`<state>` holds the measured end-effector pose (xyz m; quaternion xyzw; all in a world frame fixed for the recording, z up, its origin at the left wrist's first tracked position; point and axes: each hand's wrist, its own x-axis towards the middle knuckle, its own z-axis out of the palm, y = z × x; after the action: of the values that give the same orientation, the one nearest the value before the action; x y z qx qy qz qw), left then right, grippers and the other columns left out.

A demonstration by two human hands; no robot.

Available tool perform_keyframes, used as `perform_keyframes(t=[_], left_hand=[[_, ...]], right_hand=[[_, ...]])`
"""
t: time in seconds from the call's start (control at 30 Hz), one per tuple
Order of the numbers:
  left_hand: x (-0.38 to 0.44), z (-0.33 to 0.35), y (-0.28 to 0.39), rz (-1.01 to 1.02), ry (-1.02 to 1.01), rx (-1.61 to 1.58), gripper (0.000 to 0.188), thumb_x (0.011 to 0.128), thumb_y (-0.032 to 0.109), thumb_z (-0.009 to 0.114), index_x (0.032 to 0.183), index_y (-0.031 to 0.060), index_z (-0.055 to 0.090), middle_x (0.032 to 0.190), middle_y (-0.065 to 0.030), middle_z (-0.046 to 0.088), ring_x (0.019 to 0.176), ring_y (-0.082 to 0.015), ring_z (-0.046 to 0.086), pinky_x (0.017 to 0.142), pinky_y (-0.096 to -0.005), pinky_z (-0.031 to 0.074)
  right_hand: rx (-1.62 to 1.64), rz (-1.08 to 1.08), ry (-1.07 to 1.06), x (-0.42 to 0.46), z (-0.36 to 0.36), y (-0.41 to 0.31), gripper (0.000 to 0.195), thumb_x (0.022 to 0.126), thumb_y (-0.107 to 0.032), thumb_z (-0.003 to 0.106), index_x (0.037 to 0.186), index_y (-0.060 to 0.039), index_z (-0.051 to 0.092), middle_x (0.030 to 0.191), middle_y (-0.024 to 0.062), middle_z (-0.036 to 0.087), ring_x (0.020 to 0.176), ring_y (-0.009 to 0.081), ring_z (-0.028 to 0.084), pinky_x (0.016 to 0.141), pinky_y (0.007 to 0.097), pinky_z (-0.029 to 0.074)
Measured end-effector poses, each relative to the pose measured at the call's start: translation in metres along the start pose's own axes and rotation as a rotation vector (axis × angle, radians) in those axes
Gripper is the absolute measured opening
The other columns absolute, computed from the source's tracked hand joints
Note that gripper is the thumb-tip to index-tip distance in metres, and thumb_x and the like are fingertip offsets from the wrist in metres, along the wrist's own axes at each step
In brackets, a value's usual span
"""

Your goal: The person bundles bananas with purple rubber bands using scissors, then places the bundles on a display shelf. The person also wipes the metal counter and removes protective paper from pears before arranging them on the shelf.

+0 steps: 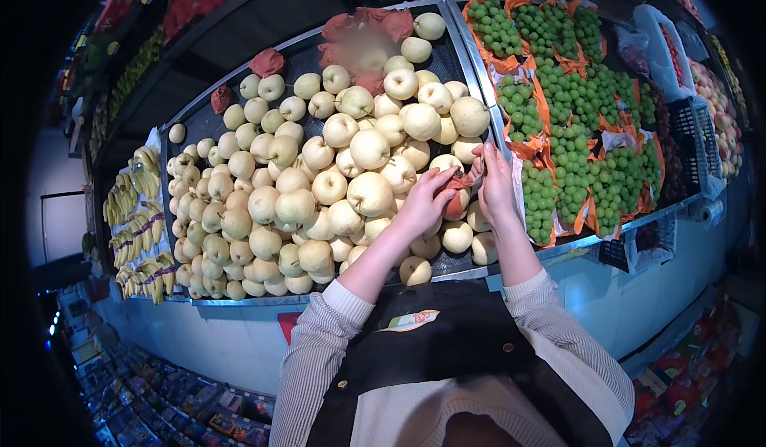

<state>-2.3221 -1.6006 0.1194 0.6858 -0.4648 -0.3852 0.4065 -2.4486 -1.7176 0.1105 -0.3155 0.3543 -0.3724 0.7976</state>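
At the right end of a heap of pale yellow pears (369, 149), both hands meet over one fruit partly covered in red paper (456, 204). My left hand (426, 201) pinches the crumpled top of this paper between thumb and fingers. From the other side, my right hand (495, 177) has thumb and fingertips together on the paper's edge. Bare pears lie around and under the hands. Higher on the display, crumpled red wrappers (397, 25) lie around a blurred spot, and two small red-wrapped pieces (266, 62) lie to the left.
A metal divider (473, 58) separates the pears from green grapes (568, 147) in orange and white paper on the right. Bananas (140, 225) lie at the far left. A dark plastic crate (688, 141) and peach-coloured fruit (715, 112) are at the far right. The display's metal front edge (251, 301) runs before me.
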Motion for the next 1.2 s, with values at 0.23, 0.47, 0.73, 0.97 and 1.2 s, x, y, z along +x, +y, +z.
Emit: perform_keyframes(t=[0.23,0.47,0.73,0.97,1.2], left_hand=[[0.002,-0.001,0.009,-0.099,0.013,0.153,0.055,0.087,0.025,0.071,0.137,0.0081,0.054,0.135,-0.0249,0.054,0.125,-0.0373,0.054,0.103,-0.0424,0.045],[0.001,-0.012,0.031,-0.003,0.015,0.472,0.102,0.059,0.042,0.09,0.141,0.0035,0.044,0.13,-0.0195,0.056,0.118,-0.0352,0.056,0.104,-0.0438,0.045],[-0.011,-0.031,0.035,-0.069,-0.064,-0.381,0.09,0.061,0.024,0.091,0.137,0.0057,0.046,0.127,-0.0137,0.059,0.117,-0.0236,0.059,0.102,-0.0386,0.047],[-0.02,-0.036,0.052,0.154,0.218,0.327,0.09,0.058,0.012,0.086,0.139,0.0137,0.046,0.129,-0.02,0.048,0.117,-0.0376,0.054,0.1,-0.0444,0.047],[-0.02,-0.046,0.064,0.251,-0.094,0.411,0.093,0.055,0.015,0.086,0.139,0.0165,0.045,0.129,-0.0189,0.048,0.111,-0.0407,0.056,0.095,-0.0461,0.05]], right_hand=[[-0.65,0.14,-0.435,-0.011,-0.027,-0.007,0.053,0.089,-0.02,0.074,0.135,-0.0029,0.054,0.122,0.0053,0.062,0.11,0.0104,0.057,0.097,0.0272,0.045],[-0.351,0.133,-0.053,-0.024,-0.032,0.003,0.028,0.096,-0.015,0.066,0.118,0.0028,0.065,0.107,0.0043,0.07,0.096,0.0085,0.064,0.086,0.0245,0.051],[-0.866,-0.327,-0.195,-0.033,0.0,-0.042,0.019,0.086,-0.01,0.073,0.103,-0.001,0.072,0.094,0.0112,0.074,0.083,0.0122,0.068,0.071,0.0274,0.053],[-1.162,-0.567,-0.156,-0.042,0.025,-0.043,0.016,0.087,-0.013,0.07,0.086,-0.0006,0.06,0.077,0.0139,0.058,0.067,0.0308,0.06,0.059,0.0366,0.045],[-0.835,-0.236,-0.055,-0.018,0.002,-0.048,0.02,0.096,-0.019,0.061,0.092,0.0013,0.062,0.073,0.0068,0.058,0.065,0.0116,0.051,0.061,0.0305,0.044]])
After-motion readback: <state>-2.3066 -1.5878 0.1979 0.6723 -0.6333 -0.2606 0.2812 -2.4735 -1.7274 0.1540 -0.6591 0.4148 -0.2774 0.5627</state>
